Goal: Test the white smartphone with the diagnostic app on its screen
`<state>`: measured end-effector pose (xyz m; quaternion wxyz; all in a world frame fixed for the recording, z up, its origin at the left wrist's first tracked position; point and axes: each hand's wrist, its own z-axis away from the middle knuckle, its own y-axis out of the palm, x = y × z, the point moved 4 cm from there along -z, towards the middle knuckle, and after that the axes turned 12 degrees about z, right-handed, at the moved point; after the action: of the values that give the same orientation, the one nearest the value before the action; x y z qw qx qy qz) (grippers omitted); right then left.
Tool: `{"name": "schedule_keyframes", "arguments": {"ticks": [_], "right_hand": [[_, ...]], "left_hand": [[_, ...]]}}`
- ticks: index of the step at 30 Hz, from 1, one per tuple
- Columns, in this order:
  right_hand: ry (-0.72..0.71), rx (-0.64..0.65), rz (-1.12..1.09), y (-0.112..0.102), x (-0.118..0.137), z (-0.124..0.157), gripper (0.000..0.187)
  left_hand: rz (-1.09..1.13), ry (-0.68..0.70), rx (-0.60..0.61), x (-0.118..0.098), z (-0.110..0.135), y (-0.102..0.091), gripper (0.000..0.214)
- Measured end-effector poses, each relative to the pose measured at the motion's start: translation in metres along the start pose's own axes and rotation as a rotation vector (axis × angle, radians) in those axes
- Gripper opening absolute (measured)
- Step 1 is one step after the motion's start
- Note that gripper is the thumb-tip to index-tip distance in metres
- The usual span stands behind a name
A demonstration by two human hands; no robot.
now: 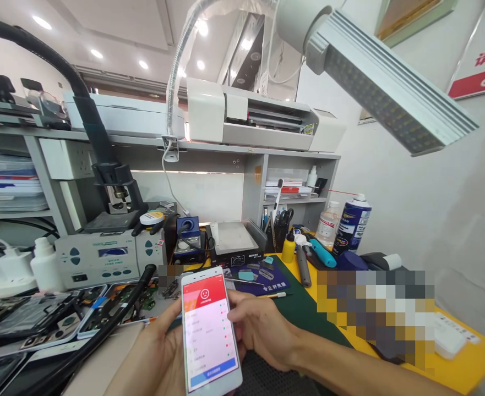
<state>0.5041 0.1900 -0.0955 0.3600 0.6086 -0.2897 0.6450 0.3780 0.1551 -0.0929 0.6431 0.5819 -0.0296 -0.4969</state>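
Note:
A white smartphone (209, 330) stands upright near the bottom centre, its lit screen showing a red header and a list. My left hand (162, 349) cradles it from the left and below, fingers curled around its edge. My right hand (261, 327) wraps round its right side, fingers closed on the edge. Both hands hover over the dark green mat (308, 313) on the yellow bench.
A grey soldering station (105, 258) and a heating plate (234, 242) sit behind the phone. Disassembled phones and parts (39, 319) lie at left with a black hose. A blue spray can (353, 223), bottles and tools stand at right. A lamp head (391, 88) hangs overhead.

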Motion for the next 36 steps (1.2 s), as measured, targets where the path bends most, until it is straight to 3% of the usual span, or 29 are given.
{"name": "schedule_keyframes", "arguments": {"ticks": [11,21,30,34,36], "right_hand": [[0.003,-0.019,0.115,0.004,0.003,0.005,0.069],[0.030,-0.066,0.112,0.003,-0.002,0.002,0.050],[0.007,-0.081,0.125,0.004,-0.005,0.002,0.051],[-0.060,0.002,0.130,0.006,0.003,0.004,0.069],[-0.007,0.002,0.107,0.005,0.006,0.006,0.065]], "left_hand": [[-0.005,-0.009,0.012,-0.003,0.003,0.001,0.066],[-0.022,0.032,0.007,-0.002,0.002,0.000,0.070],[0.007,-0.068,0.043,-0.007,0.003,-0.002,0.070],[-0.014,-0.081,0.082,-0.006,0.000,-0.006,0.054],[0.014,-0.085,0.117,-0.005,-0.001,-0.006,0.050]]}}
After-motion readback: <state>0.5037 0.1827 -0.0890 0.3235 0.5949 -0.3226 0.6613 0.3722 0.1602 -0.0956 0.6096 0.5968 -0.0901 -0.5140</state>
